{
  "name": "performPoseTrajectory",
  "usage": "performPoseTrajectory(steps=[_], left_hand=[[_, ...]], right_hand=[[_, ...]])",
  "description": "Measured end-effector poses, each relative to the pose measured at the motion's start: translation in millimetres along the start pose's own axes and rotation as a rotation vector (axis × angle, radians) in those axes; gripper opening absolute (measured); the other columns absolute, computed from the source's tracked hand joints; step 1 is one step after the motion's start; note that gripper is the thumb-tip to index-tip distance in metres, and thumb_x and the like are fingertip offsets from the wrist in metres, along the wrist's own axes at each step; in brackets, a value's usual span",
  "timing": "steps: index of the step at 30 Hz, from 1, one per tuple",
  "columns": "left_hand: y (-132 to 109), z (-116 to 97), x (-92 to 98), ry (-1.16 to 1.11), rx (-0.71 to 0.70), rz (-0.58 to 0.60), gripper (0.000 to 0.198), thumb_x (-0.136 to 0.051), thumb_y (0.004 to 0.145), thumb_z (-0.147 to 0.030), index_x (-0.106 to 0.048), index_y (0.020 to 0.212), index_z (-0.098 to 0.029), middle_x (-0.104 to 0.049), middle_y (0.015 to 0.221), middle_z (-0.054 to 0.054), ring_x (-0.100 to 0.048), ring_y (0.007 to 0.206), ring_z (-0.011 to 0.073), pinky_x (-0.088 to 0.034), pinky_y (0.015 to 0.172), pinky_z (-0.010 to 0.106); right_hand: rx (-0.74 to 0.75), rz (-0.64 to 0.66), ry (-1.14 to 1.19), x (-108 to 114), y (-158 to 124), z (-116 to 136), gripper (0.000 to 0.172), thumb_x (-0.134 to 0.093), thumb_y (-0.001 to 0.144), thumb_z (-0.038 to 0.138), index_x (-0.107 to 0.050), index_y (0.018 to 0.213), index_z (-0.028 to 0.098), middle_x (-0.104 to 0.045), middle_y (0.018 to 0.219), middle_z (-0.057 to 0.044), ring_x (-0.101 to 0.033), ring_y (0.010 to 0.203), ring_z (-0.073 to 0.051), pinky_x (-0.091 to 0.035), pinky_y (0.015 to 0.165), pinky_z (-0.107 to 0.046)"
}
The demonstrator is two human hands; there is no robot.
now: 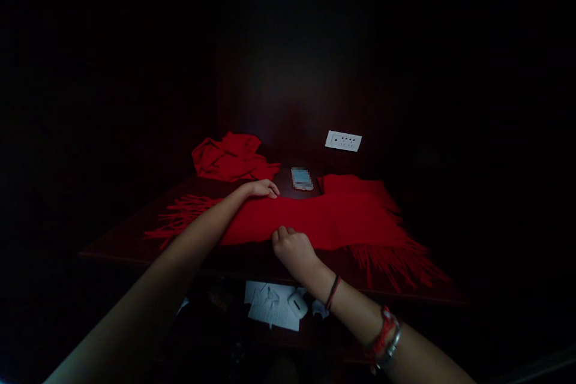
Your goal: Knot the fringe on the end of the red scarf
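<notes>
A red fringed scarf (292, 219) lies spread across the dark table, with fringe at its left end and more fringe hanging toward the front at the right. My left hand (264, 188) is at the scarf's far edge, fingers bent down and closed on the cloth. At the near edge, my right hand (292, 246) has its fingers curled in on the fabric. The fingertips of both hands are partly hidden. Toward the right, the cloth reaches farther back in a second layer or fold.
A crumpled red cloth (231, 158) lies at the back left. Behind the scarf is a phone (301, 179). A white socket panel (343, 141) is on the back wall. Below the table edge (148, 259) are papers (272, 306) and a small white case (297, 305).
</notes>
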State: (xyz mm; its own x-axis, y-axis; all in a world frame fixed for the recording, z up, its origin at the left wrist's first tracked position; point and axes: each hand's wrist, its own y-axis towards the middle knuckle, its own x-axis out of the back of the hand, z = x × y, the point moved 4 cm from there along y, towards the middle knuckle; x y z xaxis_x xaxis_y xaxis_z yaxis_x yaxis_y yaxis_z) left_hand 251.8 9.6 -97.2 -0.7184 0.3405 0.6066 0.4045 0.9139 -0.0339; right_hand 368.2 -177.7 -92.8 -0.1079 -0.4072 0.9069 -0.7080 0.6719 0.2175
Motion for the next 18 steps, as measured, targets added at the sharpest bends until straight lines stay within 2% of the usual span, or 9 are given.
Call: performPoseTrajectory(steps=[5,8,13,18], left_hand=[[-5,-32,14.8,-0.197,-0.122,-0.111,0.029,-0.063,0.055,-0.026,-0.062,0.082,-0.016,-0.061,0.072,-0.001,-0.052,0.067,0.0114,-0.037,0.062,0.02],[-1,-63,14.6,-0.41,-0.161,-0.106,0.033,-0.065,0.055,-0.026,-0.06,0.086,-0.015,-0.06,0.071,0.0,-0.053,0.062,0.0111,-0.04,0.06,0.022],[24,-125,-0.9,-0.517,-0.233,-0.135,0.031,-0.063,0.061,-0.021,-0.058,0.09,-0.015,-0.061,0.074,0.001,-0.054,0.064,0.0095,-0.041,0.062,0.022],[66,-179,-35.6,-0.394,-0.244,-0.13,0.031,-0.06,0.065,-0.02,-0.057,0.095,-0.012,-0.061,0.079,0.004,-0.054,0.065,0.0101,-0.042,0.063,0.023]], right_hand=[[-0.18,-0.082,0.044,37,-18,-41,0.022,-0.037,0.08,0.011,-0.05,0.096,0.015,-0.058,0.079,-0.008,-0.057,0.065,-0.016,-0.042,0.053,-0.024],[-0.26,-0.188,0.182,58,-31,-74,0.028,-0.036,0.081,0.014,-0.046,0.106,0.018,-0.059,0.083,-0.007,-0.057,0.071,-0.014,-0.042,0.061,-0.022],[-0.303,-0.368,0.335,79,-59,-138,0.03,-0.036,0.078,0.009,-0.05,0.104,0.017,-0.061,0.091,-0.006,-0.056,0.082,-0.013,-0.04,0.071,-0.022],[-0.409,-0.333,0.332,74,-97,-192,0.031,-0.036,0.076,0.007,-0.052,0.101,0.018,-0.062,0.089,-0.003,-0.057,0.08,-0.013,-0.039,0.071,-0.021]])
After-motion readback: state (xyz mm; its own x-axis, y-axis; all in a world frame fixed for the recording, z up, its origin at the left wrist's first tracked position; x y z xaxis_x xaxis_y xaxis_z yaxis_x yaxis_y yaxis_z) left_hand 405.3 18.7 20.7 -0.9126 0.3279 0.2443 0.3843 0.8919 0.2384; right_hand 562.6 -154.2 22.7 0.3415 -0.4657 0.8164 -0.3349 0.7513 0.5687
